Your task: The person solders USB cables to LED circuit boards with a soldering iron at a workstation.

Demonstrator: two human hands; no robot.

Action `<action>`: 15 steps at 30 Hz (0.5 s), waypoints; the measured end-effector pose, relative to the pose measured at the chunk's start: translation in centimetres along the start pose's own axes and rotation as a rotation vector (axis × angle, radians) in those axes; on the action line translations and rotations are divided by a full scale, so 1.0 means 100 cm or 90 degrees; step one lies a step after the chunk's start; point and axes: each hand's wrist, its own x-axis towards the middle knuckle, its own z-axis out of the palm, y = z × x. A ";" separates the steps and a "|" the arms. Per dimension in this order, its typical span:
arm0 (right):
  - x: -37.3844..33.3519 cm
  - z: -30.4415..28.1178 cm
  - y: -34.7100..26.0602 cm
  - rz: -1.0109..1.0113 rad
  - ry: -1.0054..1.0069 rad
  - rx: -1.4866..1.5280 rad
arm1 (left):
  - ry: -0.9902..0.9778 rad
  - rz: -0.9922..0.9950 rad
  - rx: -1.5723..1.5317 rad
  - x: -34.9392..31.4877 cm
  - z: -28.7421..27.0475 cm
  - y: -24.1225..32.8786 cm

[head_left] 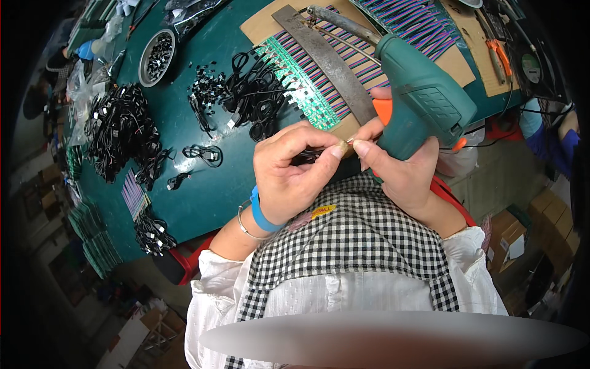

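My left hand [295, 169] is closed, thumb and forefinger pinching a thin wire end just in front of the board's near edge. Part of a black cable [307, 156] shows under that hand. My right hand [402, 169] wraps the handle of a green soldering gun [424, 92] with an orange trigger. Its thumb and a finger also meet at the wire tip, touching or nearly touching my left fingertips. Beyond them lies a panel of small green circuit boards [301, 86] with rows of coloured wires [350, 55]. A flat metal bar [326, 58] lies across the wires.
Left of the board is a heap of black cables [252, 92] beside small scattered black parts [206, 86]. A metal bowl [145, 69] holds more. A larger cable pile [123, 132] sits further left. Orange-handled pliers [501, 58] lie at the right; cardboard [458, 64] lies under the wires.
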 end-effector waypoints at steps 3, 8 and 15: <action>-0.002 0.001 0.002 -0.009 -0.004 -0.071 | 0.010 -0.012 0.001 0.000 -0.002 0.001; -0.006 -0.005 0.002 -0.028 -0.015 -0.133 | -0.030 -0.157 0.025 0.024 -0.027 0.003; -0.018 -0.032 -0.009 0.050 -0.017 -0.071 | -0.065 -0.221 0.203 0.058 -0.053 -0.022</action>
